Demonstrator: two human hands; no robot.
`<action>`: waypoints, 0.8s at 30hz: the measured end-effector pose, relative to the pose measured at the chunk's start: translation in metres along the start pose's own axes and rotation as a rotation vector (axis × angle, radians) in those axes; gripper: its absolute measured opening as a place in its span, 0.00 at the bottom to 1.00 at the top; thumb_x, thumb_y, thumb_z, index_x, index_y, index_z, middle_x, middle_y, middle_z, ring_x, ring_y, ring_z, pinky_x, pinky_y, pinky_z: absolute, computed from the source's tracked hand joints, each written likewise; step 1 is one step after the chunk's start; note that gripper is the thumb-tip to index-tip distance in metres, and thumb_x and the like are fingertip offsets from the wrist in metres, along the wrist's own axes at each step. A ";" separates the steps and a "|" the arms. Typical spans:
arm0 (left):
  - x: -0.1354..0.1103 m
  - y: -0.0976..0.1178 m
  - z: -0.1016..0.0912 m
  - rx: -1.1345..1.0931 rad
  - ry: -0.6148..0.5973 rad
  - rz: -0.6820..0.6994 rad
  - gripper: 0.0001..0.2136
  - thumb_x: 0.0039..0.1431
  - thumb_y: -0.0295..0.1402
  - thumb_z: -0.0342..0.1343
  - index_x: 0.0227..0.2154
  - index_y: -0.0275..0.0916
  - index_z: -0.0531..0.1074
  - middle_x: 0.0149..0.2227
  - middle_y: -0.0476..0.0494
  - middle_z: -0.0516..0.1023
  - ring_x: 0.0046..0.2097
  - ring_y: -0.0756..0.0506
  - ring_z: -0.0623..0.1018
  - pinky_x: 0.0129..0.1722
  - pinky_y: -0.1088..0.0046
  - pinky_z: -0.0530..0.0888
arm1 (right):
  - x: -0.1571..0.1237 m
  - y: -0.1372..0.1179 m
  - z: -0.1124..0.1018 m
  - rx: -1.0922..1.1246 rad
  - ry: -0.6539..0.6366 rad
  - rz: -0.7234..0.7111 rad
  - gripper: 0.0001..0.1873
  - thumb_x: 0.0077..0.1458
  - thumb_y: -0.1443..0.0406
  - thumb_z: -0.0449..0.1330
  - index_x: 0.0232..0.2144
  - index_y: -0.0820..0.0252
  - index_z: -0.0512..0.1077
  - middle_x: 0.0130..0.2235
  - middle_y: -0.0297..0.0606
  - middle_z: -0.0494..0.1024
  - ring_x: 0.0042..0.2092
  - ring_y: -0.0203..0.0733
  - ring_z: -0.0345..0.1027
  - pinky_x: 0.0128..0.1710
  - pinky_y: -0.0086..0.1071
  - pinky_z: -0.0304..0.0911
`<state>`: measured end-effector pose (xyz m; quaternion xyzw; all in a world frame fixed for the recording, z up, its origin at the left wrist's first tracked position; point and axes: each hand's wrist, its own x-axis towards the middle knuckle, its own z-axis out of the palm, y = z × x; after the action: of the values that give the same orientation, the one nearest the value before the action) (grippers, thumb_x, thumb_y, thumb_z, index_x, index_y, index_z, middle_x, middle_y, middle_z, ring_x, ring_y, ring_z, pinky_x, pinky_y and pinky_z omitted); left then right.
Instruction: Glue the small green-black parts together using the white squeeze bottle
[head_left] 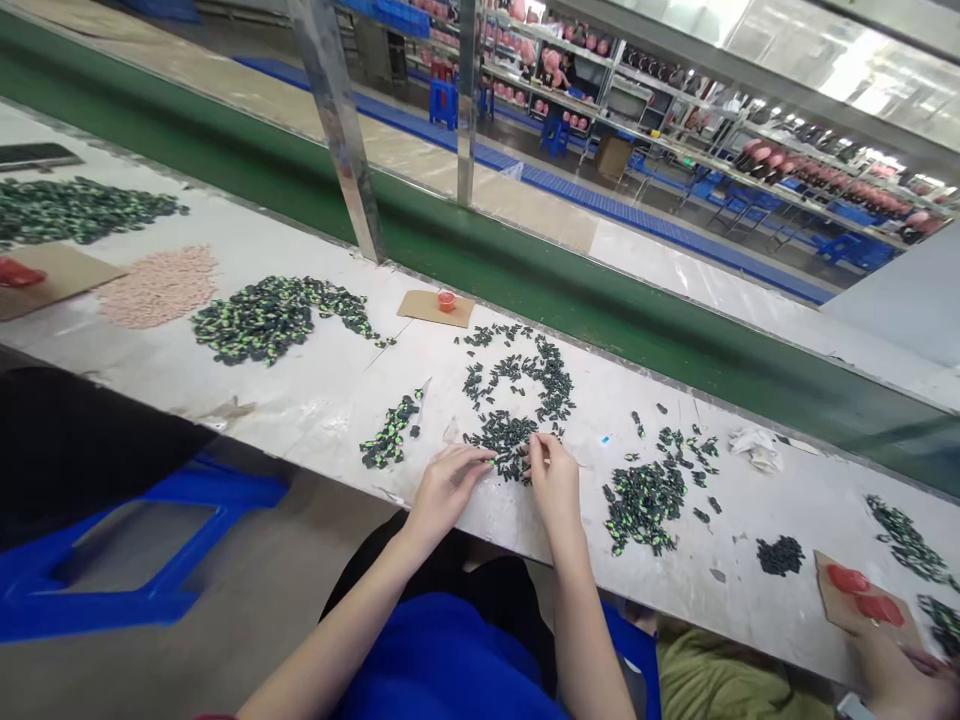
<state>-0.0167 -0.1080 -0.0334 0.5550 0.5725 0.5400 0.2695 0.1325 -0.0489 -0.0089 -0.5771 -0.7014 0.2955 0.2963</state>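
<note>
My left hand (451, 486) is closed in a pinch at the near edge of a pile of small dark pieces (504, 430). A small black piece with a bright green spot shows at its fingertips. Across the pile, my right hand (555, 482) has its thumb and fingers pressed together. What it pinches, if anything, is too small to make out. More dark pieces (555, 375) curve in a loose ring behind the pile. To the left lies a small heap of black-and-green pieces (388, 435); a larger such heap (645, 505) lies to the right.
A cardboard piece (420, 306) with a small red tub (446, 300) lies behind the pieces. Metal posts (345, 130) rise beyond the white table (315, 410), before a green belt (622, 310). At right, another person's hand (900, 670) is near red blobs on cardboard (829, 590).
</note>
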 end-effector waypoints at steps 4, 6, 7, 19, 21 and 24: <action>0.004 0.012 0.009 -0.026 -0.003 0.020 0.09 0.60 0.36 0.53 0.37 0.42 0.77 0.37 0.44 0.80 0.41 0.44 0.77 0.43 0.65 0.73 | -0.025 -0.009 0.001 0.459 0.093 0.083 0.19 0.57 0.53 0.53 0.39 0.61 0.74 0.37 0.42 0.79 0.29 0.39 0.72 0.27 0.32 0.69; 0.005 0.015 0.014 -0.025 -0.003 0.040 0.09 0.61 0.36 0.53 0.37 0.42 0.77 0.36 0.44 0.80 0.40 0.44 0.77 0.42 0.65 0.73 | -0.033 -0.014 0.001 0.530 0.143 0.114 0.19 0.55 0.52 0.56 0.38 0.61 0.74 0.36 0.41 0.79 0.28 0.38 0.71 0.28 0.32 0.69; 0.006 0.016 0.015 -0.019 0.000 0.048 0.08 0.61 0.35 0.54 0.37 0.42 0.77 0.35 0.44 0.80 0.39 0.44 0.77 0.42 0.65 0.73 | -0.035 -0.015 0.001 0.555 0.166 0.125 0.19 0.54 0.52 0.57 0.37 0.61 0.74 0.34 0.40 0.79 0.28 0.38 0.71 0.29 0.33 0.69; 0.002 0.028 0.019 0.042 0.011 0.159 0.07 0.61 0.32 0.54 0.36 0.41 0.77 0.34 0.44 0.81 0.38 0.45 0.76 0.41 0.64 0.73 | -0.045 -0.018 0.008 0.713 0.268 0.152 0.13 0.50 0.57 0.62 0.31 0.62 0.76 0.32 0.40 0.80 0.34 0.41 0.74 0.37 0.35 0.71; 0.001 0.031 0.018 0.030 0.017 0.154 0.06 0.61 0.31 0.54 0.35 0.40 0.77 0.33 0.44 0.80 0.38 0.45 0.76 0.40 0.66 0.74 | -0.048 -0.018 0.011 0.699 0.306 0.113 0.11 0.51 0.59 0.63 0.31 0.62 0.76 0.33 0.40 0.80 0.35 0.41 0.73 0.38 0.35 0.70; 0.002 0.037 0.017 0.018 0.028 0.176 0.07 0.60 0.27 0.53 0.34 0.40 0.76 0.33 0.44 0.80 0.38 0.46 0.76 0.39 0.67 0.75 | -0.053 -0.019 0.011 0.696 0.341 0.056 0.09 0.51 0.61 0.63 0.28 0.62 0.75 0.32 0.39 0.79 0.36 0.41 0.73 0.39 0.35 0.70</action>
<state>0.0110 -0.1085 -0.0035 0.5979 0.5301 0.5641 0.2081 0.1202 -0.1049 -0.0058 -0.5018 -0.4840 0.4233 0.5786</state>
